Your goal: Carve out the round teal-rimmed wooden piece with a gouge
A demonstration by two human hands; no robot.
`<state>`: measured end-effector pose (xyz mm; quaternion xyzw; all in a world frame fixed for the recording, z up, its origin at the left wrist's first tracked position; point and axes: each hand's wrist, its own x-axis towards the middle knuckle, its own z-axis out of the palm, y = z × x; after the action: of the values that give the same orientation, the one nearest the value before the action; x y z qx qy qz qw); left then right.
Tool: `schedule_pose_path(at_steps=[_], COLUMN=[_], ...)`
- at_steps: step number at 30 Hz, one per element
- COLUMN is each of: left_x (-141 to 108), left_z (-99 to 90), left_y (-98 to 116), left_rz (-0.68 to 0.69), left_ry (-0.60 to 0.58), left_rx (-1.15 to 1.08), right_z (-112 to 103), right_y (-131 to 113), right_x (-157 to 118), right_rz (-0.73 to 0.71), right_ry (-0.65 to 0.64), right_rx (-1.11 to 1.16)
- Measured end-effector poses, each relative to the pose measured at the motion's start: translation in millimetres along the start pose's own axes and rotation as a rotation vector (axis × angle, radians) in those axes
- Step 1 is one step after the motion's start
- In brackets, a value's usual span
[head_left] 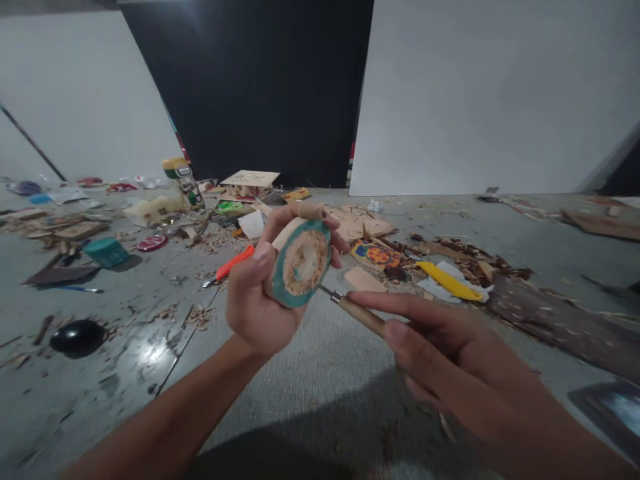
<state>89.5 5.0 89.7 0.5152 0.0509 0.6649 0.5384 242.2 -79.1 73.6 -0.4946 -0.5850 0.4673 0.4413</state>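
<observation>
My left hand [263, 303] is wrapped round a wooden disc [287, 287], its face tilted toward me. The disc has a teal painted rim and a rough, hollowed middle of bare wood. One finger of this hand has a tan bandage or tape on it. My right hand [450, 360] grips the wooden handle of a carving chisel [363, 315], index finger laid along it. The chisel's thin metal end reaches the disc's lower right edge; whether the tip touches it I cannot tell.
Wood shavings [200, 317] litter the grey surface. An orange cutter [235, 262] lies left of the disc, a yellow cutter [450, 280] to the right. Farther left are a teal container [106, 252], a black rounded object [77, 337] and a yellow-lidded bottle [185, 183]. Sandpaper [565, 327] lies right.
</observation>
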Motion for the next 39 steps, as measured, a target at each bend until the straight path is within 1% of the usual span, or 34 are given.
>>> schedule_pose_path(at_steps=[4,7,10,17,21,24,28,30,34,37,39], left_x=[0.4,-0.6,-3.5,-8.6,-7.1,-6.8,-9.8,-11.3,-11.9,-11.6,-11.6], left_z=[2.1,0.7,-3.1,-7.7,-7.0,-8.2,-10.7,-11.5,-13.5,-15.5,-16.3], left_y=[1.3,-0.1,-3.5,-6.7,-5.2,-2.8,-0.2,-0.4,-1.8,-2.0,-1.6], left_rz=[-0.001,-0.019,-0.004,-0.025,-0.02,-0.007,-0.058,-0.057,-0.033,-0.033,-0.027], left_ry=[-0.002,-0.038,-0.07,-0.105,-0.114,-0.086,-0.057,-0.046,-0.087,-0.107,-0.109], left_rx=[0.03,0.021,-0.007,0.004,0.009,0.006,0.013,0.034,0.06,0.069,0.074], right_z=[0.0,1.5,1.9,2.4,3.0,2.6,2.8,2.8,2.1,1.8,2.2], right_y=[-3.7,-6.4,-9.5,-13.4,-14.4,-14.6,-13.1,-12.4,-11.9,-8.1,-4.0], right_x=[-0.2,2.7,2.9,-3.0,-3.2,-3.6,-3.2,-2.8,-3.2,-4.7,-5.5], right_rz=[-0.096,-0.162,-0.193,-0.113,-0.043,-0.058,-0.081,-0.09,-0.083,-0.077,-0.067], right_ry=[0.065,0.064,0.05,-0.039,-0.05,-0.036,-0.04,-0.033,-0.034,-0.04,-0.067], right_rx=[-0.158,-0.232,-0.274,-0.191,-0.153,-0.145,-0.149,-0.147,-0.156,-0.102,-0.057])
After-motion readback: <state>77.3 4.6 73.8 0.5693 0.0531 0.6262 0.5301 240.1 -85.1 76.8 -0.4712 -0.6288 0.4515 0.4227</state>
